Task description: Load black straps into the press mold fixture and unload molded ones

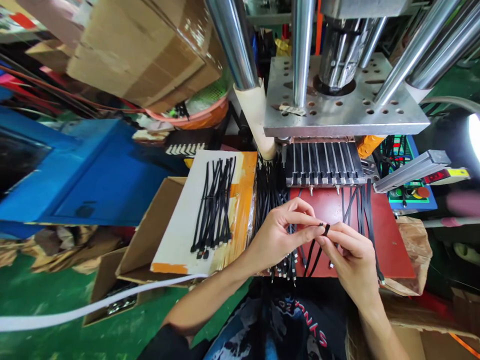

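My left hand [287, 230] and my right hand [352, 255] meet over the red work surface [393, 240], each pinching a small black cable end [326, 229] between thumb and fingers. Its black cord hangs down between the hands. Beside and under my left hand lies a thick pile of black cables [268, 192] with metal tips. Several more flat black cables [363, 210] lie on the red surface beyond my right hand. Just ahead, a black mould with metal bars [324, 162] sits under the press.
A steel press plate [347, 120] with upright rods stands ahead. At the left, a bundle of black cables [213, 210] rests on a white board [176, 220] over a cardboard box [150, 225]. A control box with buttons [416, 194] and a metal bar [412, 170] are at the right.
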### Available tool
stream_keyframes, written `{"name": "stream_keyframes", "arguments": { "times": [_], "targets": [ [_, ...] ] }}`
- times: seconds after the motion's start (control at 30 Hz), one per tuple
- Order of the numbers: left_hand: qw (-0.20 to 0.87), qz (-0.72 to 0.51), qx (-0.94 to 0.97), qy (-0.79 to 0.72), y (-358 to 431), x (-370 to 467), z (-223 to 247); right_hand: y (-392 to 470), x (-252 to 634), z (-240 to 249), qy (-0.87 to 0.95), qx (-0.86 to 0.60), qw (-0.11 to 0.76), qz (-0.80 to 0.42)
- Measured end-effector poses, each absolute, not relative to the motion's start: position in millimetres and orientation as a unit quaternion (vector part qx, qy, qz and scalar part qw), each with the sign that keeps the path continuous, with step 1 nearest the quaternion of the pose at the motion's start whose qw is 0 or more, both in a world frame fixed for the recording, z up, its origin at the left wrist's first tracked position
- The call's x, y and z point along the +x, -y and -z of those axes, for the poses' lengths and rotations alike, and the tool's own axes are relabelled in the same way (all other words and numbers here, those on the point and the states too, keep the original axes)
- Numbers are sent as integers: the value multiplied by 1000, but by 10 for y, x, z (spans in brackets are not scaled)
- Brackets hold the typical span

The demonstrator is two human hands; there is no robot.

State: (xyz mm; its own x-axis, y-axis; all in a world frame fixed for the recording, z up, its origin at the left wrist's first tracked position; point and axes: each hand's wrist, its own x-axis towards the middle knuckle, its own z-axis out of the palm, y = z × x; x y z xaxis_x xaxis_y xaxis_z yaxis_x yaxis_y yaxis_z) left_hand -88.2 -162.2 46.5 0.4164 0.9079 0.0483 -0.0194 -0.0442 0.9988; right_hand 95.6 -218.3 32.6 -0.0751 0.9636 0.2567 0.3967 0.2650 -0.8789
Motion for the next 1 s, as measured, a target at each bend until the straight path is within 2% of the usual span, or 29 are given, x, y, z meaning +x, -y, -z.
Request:
{"name": "stream_keyframes", "arguments": {
  "times": [0.23,0.37,0.43,0.57,0.67,0.73,0.83,0.93,1.0],
  "targets": [
    [573,-376,629,-367,1503,-893,-469,2037,908,-323,650,-518,443,-337],
    [534,-388,666,-347,1391,-877,-436,2001,881,-181,608,-541,430,-392],
    [494,-423,664,-369,1291,-881,-389,2085,846,-47,581,-549,387,-460],
    [345,-496,656,-453,922,-938,-148,2248,842,15,567,-489,217,-626],
    [278,-486,675,-480,506,-963,131,1979,962,-268,645,-466,153,-587],
    [258,-478,674,-501,207,-944,298,1573,1055,-487,693,-478,172,-512],
    [258,-473,663,-519,-114,-912,431,865,1093,-631,702,-498,256,-440],
    [259,-491,666,-498,-88,-980,424,326,997,-526,699,-484,289,-440],
    [221,-493,702,-465,103,-1108,392,108,917,-402,710,-467,290,-441]
  ]
}}
